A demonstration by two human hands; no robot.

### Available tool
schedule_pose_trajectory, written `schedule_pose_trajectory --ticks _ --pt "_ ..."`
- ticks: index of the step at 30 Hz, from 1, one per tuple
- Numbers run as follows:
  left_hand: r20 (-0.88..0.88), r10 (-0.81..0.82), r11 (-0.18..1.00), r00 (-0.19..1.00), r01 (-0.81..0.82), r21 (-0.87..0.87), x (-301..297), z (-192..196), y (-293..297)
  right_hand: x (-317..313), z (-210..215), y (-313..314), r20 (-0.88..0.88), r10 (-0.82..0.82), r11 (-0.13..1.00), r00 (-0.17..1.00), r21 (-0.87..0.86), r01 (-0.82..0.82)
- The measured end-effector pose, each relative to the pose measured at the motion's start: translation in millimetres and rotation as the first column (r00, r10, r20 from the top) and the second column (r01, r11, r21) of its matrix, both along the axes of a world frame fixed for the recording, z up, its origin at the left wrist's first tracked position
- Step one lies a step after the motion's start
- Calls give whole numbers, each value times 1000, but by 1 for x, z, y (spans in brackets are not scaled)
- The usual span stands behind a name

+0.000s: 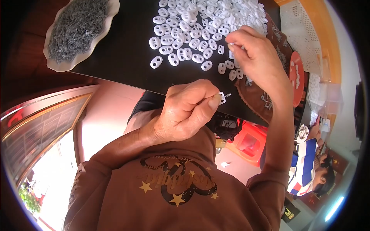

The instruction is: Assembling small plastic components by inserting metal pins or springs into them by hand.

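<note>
My left hand (189,111) is closed in a pinch in front of the table's near edge. Between its thumb and forefinger is a small white cord-lock piece (221,98), with a thin metal spring (228,94) sticking out to the right. My right hand (256,54) reaches over the near right part of a pile of white two-hole oval cord-lock pieces (196,34). Its thumb and forefinger are pinched together, and a bit of white shows at their tips, too small to name. Some of the pile is hidden under that hand.
A pale wavy-edged dish (111,17) heaped with small grey springs stands on the dark table (127,50) at far left. Right of my right arm lie a brown cloth (250,102) with loose springs and a red plate (296,92) with white bits. Below are a red stool (250,144) and another person (308,165).
</note>
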State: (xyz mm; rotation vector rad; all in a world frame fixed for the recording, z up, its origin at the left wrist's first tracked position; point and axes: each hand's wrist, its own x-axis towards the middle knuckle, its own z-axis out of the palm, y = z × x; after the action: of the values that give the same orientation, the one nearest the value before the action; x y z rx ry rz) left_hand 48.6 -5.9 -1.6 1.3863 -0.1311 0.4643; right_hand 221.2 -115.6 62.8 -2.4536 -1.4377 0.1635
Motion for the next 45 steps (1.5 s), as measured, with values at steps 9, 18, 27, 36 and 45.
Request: schedule_pose_trajectory --ticks 9,18,27,36,45 --pt "0 2 999 1000 -2 -43 -1 -4 -2 -4 8 -6 -41 33 997 999 -65 -36" --pt "44 17 1000 999 -17 -4 -2 -4 -3 -36 4 -22 -111 65 998 992 -17 -68" --pt "-14 19 1000 1000 -19 -16 -2 -1 -3 -24 -11 -14 28 132 991 991 32 -133" --pt "43 53 999 998 -53 5 -3 -4 -4 -16 -1 -16 -19 142 990 990 19 -142" --pt "21 113 991 993 -111 -77 0 -2 -9 -21 -3 -11 162 177 980 971 -120 -159"
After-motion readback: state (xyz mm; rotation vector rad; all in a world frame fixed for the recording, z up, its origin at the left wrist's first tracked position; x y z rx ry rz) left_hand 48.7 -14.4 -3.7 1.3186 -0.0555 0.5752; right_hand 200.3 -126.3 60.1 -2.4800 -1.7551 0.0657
